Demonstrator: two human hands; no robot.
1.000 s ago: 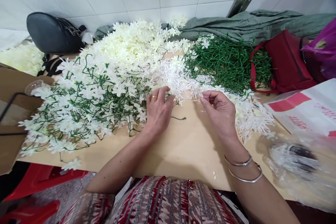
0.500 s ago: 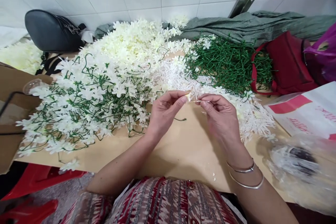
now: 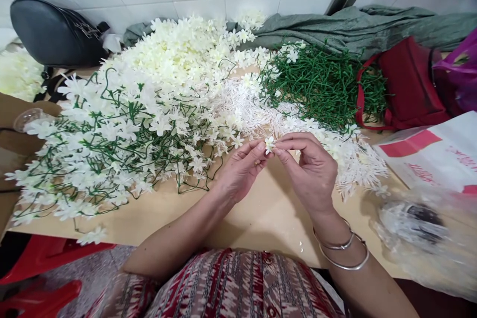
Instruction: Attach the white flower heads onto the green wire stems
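A person's two bare hands meet above a pale worktop point(image 3: 268, 223). The left hand point(image 3: 250, 168) and right hand point(image 3: 311, 169) are each closed in a fingertip pinch, with one small white flower point(image 3: 269, 145) held between them, no green stem visible on it. At left, a broad heap of stemmed white flowers point(image 3: 126, 131) suggests much is done: blooms and green stems lie there together, apparently joined (the tangle hides many joints). Plenty seems left: loose pale blossoms point(image 3: 186, 54) are mounded behind, thin white strands point(image 3: 249, 104) spread just beyond the hands, and bare green stems point(image 3: 316, 84) are piled back right. The held flower itself looks only partly made up.
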